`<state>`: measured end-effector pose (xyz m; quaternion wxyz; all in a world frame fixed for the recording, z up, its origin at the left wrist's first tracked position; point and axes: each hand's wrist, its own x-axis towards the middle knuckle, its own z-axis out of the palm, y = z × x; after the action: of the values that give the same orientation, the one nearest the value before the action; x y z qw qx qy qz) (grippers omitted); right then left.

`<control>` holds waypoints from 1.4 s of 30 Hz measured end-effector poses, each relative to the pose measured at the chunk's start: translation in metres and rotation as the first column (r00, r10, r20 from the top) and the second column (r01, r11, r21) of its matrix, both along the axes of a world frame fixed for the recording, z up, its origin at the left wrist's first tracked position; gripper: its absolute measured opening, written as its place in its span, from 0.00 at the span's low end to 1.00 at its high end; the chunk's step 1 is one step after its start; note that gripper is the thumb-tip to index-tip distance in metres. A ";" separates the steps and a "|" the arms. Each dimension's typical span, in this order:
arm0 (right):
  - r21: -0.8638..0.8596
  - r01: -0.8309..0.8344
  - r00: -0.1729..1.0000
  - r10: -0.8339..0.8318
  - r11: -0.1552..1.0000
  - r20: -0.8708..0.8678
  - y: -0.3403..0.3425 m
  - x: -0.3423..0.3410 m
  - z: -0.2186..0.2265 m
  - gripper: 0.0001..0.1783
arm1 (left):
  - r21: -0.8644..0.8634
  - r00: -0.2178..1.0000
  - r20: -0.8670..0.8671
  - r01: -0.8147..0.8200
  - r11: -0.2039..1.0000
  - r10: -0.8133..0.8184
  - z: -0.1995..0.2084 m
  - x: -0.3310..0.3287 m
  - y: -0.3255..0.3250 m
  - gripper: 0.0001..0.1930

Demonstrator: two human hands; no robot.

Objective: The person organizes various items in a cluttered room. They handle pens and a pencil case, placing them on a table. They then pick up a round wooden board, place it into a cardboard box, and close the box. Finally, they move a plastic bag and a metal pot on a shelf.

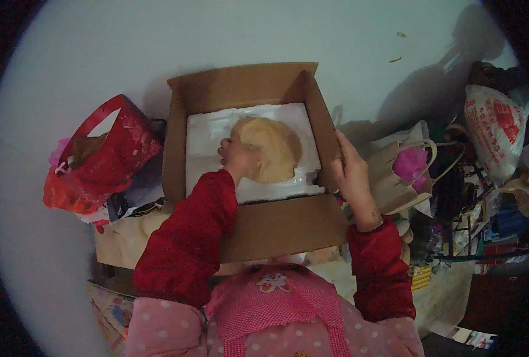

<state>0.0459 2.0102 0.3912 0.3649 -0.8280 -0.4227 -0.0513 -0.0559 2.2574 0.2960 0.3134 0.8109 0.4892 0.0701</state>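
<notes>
An uncovered cardboard box (pixel 285 229) stands in front of me, with white foam (pixel 202 128) inside it. On the foam lies a rounded, pale yellow-tan thing (pixel 273 149) whose kind I cannot make out. My left hand (pixel 239 157) reaches into the box with bent fingers, closed at the left side of this thing and covering part of it. Clear plastic (pixel 302 176) shows at its lower right. My right hand (pixel 352 174) grips the box's right wall, fingers along the outside and thumb toward the inner side.
A red bag (pixel 112 157) with a handle stands left of the box. To the right are a beige paper bag (pixel 398 178) with something pink in it, a white plastic bag (pixel 496 134) with red print, and a cluttered rack (pixel 472 229). A pale wall (pixel 246 35) rises behind.
</notes>
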 end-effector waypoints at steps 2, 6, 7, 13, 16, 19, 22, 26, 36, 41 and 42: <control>-0.008 0.018 0.999 -0.018 1.000 -0.049 -0.001 0.001 0.002 0.29 | 0.046 0.970 0.236 0.045 0.998 -0.054 -0.014 -0.002 0.001 0.41; 0.018 0.002 0.999 -0.001 1.000 -0.035 -0.004 0.006 0.000 0.29 | 0.028 0.973 0.231 -0.004 1.000 -0.002 -0.017 0.005 0.017 0.42; 0.041 0.003 0.999 -0.001 0.999 -0.045 -0.008 0.009 -0.001 0.29 | -0.006 0.984 0.165 -0.071 0.997 0.071 -0.006 0.007 0.015 0.43; 0.120 -0.006 0.996 0.017 0.993 -0.093 -0.011 0.019 -0.014 0.29 | -0.312 0.955 0.235 -0.102 0.944 0.181 0.004 -0.004 0.036 0.38; 0.089 0.024 0.997 -0.017 0.996 -0.078 -0.013 0.020 -0.012 0.29 | -0.516 0.825 0.550 0.212 0.830 0.132 0.025 -0.012 0.041 0.32; 0.045 0.033 0.996 -0.029 0.998 -0.084 -0.013 0.019 -0.009 0.29 | -0.609 0.691 0.705 0.475 0.635 0.159 0.038 -0.017 0.047 0.26; 0.028 0.023 0.992 -0.019 0.999 -0.123 -0.012 0.018 -0.005 0.29 | -0.689 0.646 0.718 0.604 0.401 0.259 0.006 -0.012 0.074 0.17; 0.127 0.026 0.996 -0.015 0.992 -0.084 -0.019 0.029 -0.018 0.27 | -0.612 0.465 0.791 0.619 0.493 0.399 0.027 -0.006 0.068 0.19; 0.077 0.035 0.988 -0.023 0.996 -0.154 -0.016 0.023 -0.004 0.29 | -0.689 0.654 0.671 0.375 0.620 0.350 -0.032 -0.013 0.066 0.18; 0.094 0.017 0.987 -0.001 0.995 -0.159 -0.015 0.023 -0.006 0.29 | -0.398 0.721 0.668 0.137 0.907 0.184 -0.050 -0.003 0.064 0.20; 0.089 0.003 0.987 0.011 0.996 -0.158 -0.011 0.022 -0.006 0.29 | -0.253 0.749 0.649 0.051 0.966 0.130 -0.068 -0.002 0.070 0.20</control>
<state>0.0678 1.9995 0.3854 0.4339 -0.8116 -0.3912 -0.0034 -0.0579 2.3271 0.2275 0.5658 0.6757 0.3688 0.2953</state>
